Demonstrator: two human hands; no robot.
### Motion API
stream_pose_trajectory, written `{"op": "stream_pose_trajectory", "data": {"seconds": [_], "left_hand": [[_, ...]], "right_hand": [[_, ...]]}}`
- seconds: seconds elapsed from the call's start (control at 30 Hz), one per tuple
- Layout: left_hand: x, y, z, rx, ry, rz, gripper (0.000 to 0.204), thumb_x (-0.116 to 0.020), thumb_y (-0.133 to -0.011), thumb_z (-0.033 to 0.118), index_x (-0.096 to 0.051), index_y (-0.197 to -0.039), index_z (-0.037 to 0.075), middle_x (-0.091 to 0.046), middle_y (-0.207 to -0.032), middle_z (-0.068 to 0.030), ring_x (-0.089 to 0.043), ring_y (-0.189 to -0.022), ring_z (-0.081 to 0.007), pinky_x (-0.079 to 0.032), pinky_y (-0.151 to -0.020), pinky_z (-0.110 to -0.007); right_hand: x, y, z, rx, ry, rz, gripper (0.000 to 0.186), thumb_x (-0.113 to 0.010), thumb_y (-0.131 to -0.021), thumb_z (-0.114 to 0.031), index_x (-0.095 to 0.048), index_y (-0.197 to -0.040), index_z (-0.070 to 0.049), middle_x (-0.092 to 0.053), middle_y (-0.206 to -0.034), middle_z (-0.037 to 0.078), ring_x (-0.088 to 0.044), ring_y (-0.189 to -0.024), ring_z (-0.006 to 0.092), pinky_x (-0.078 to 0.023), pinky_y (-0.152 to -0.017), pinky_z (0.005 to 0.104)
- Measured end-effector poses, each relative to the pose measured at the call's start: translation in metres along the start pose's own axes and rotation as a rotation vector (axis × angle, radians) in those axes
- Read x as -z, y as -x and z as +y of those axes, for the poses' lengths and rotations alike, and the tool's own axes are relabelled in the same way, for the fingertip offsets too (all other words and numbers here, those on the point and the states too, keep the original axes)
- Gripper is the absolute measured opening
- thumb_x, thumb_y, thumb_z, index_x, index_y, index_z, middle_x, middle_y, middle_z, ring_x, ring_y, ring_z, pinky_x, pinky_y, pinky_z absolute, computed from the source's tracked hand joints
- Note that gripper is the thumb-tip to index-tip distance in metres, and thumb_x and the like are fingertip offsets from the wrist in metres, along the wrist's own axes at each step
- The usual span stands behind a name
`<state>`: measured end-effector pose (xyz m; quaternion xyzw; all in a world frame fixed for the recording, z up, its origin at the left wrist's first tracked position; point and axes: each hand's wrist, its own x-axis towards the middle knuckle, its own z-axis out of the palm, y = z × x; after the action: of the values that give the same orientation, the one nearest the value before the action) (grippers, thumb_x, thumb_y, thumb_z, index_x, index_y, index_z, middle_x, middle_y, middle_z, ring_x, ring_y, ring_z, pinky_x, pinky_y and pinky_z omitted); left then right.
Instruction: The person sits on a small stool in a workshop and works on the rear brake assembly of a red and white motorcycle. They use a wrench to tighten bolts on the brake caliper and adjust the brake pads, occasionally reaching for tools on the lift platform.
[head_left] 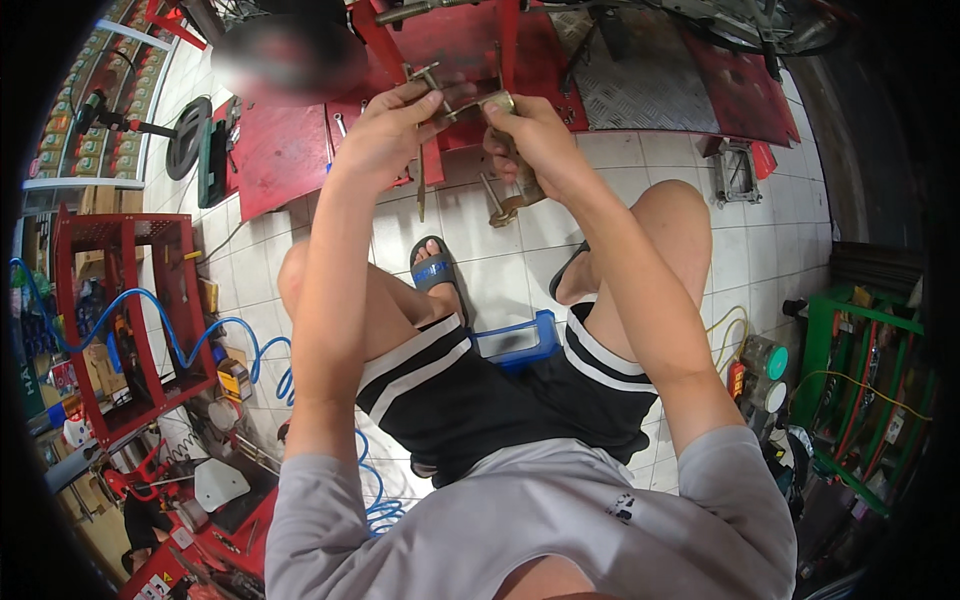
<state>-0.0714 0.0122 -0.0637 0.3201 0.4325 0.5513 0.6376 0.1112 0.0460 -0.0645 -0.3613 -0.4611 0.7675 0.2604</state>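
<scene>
Grey shirt (540, 510) at six o'clock; at twelve, both hands grip worn metal.

Brownish and angular, the metal bracket (478, 103) hangs in the air at twelve o'clock, its lower ends dangling; whether it is one piece or several linked parts, I cannot tell. The left hand (393, 120) pinches it at eleven, by a bolt; the right hand (535, 135) curls round its thicker end at one. The hands are apart, with metal bridging them. It should handle as stiff, moderately heavy and hardly fragile, perhaps slippery if greasy; the thick end and the crosspiece look the surest holds. Beyond lies a red platform (280, 150); farther out, a red rack (82, 232) stands towards nine, a green rack (850, 310) towards three.
</scene>
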Motion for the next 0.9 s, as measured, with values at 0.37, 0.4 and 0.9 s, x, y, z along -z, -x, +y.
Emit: {"op": "stream_pose_trajectory", "data": {"seconds": [0.37,0.4,0.9], "left_hand": [[0.007,-0.005,-0.006,-0.027,-0.183,0.047,0.032,-0.063,-0.088,0.015,-0.057,-0.117,0.002,-0.062,-0.105,-0.0041,-0.056,-0.091,-0.0125,-0.044,-0.084,-0.028],[0.006,-0.005,-0.007,-0.033,-0.258,0.132,0.033,-0.063,-0.088,0.014,-0.056,-0.117,0.001,-0.062,-0.107,-0.0051,-0.056,-0.091,-0.0132,-0.044,-0.085,-0.029],[0.006,-0.004,-0.004,-0.055,-0.339,0.064,0.029,-0.063,-0.088,0.017,-0.058,-0.113,0.001,-0.062,-0.103,-0.0061,-0.054,-0.085,-0.0116,-0.045,-0.083,-0.029]], "right_hand": [[0.004,0.003,-0.003,0.014,-0.023,0.006,0.018,-0.050,-0.094,-0.019,-0.049,-0.085,-0.003,-0.043,-0.060,0.001,-0.039,-0.046,0.0086,-0.031,-0.040,0.0255],[0.004,0.003,-0.002,0.014,-0.027,-0.005,0.018,-0.050,-0.094,-0.019,-0.049,-0.085,-0.003,-0.043,-0.060,0.001,-0.039,-0.046,0.0087,-0.031,-0.040,0.0256],[0.006,0.002,-0.002,0.001,-0.016,-0.027,0.016,-0.046,-0.096,-0.020,-0.047,-0.088,-0.005,-0.042,-0.060,0.003,-0.037,-0.046,0.0100,-0.032,-0.040,0.0252]]}}
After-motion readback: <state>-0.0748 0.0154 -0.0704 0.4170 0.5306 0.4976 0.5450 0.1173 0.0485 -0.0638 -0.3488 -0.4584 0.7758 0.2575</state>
